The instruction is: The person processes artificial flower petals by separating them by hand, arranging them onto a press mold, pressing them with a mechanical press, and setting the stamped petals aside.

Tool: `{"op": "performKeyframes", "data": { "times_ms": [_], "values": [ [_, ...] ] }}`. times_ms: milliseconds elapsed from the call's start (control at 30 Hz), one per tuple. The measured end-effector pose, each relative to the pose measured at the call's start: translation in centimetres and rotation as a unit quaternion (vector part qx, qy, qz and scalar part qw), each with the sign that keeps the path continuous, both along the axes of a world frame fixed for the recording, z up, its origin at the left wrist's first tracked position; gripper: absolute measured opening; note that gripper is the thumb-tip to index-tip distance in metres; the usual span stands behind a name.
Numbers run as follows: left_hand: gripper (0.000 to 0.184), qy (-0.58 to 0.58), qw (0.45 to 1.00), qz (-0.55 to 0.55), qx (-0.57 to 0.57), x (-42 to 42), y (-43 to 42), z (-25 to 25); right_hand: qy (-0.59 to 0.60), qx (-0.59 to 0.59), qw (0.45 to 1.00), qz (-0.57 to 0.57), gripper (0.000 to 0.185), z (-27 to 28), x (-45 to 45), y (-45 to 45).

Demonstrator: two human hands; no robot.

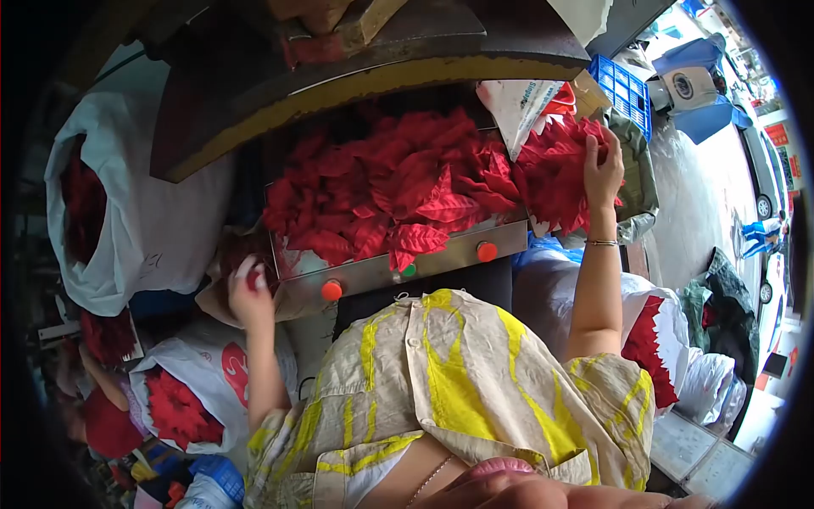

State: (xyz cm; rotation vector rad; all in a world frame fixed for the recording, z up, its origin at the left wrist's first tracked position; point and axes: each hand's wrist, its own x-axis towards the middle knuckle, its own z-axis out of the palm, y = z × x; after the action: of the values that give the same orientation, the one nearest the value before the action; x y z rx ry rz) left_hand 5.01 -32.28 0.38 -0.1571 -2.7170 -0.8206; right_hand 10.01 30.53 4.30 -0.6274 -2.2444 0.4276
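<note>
Spilling looks like the main risk at the silver metal tray (377, 279): a loose heap of bright red, pointed, leaf-shaped fabric pieces (381, 178) fills it, and a single red leaf (417, 241) droops over the front edge, where a brush of the wrist could drag it off. Just below that leaf, on the front wall, sits a round green button (409, 271), with a round orange-red button (331, 290) towards the front left corner and a second orange-red button (487, 252) towards the front right; a careless forearm might press one.

Beside the right edge, the right hand (604, 170) lies on a thick bundle of red fabric leaves (551, 170), fingers bent among them; whether it pinches any I cannot tell. Too hard a pull could topple the bundle. Close to the front left corner, the left hand (249, 297) has curled fingers with something dark red (253, 278) showing at them, too blurred to say if gripped. Above the back edge, a dark curved panel (373, 76) overhangs the heap, and raised knuckles could knock it.
</note>
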Motion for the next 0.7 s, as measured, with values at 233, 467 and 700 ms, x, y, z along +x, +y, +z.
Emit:
{"op": "performKeyframes", "data": {
  "times_ms": [233, 467, 700],
  "values": [
    [0.040, 0.002, 0.926, -0.354, 0.131, -4.6, 21.2, 3.0, 0.096, 0.100, 0.990, -0.018, 0.028, 1.2, 1.1, -1.3],
    [0.029, -0.050, 0.934, -0.340, 0.100, -7.2, 26.2, 0.1, 0.112, 0.048, 0.979, 0.163, 0.013, 1.3, 1.0, -12.5],
    [0.018, -0.044, 0.928, -0.313, 0.196, -7.4, 25.7, 1.3, 0.011, -0.273, 0.909, 0.314, 0.012, -0.7, -3.0, -18.7]
  ]
}}
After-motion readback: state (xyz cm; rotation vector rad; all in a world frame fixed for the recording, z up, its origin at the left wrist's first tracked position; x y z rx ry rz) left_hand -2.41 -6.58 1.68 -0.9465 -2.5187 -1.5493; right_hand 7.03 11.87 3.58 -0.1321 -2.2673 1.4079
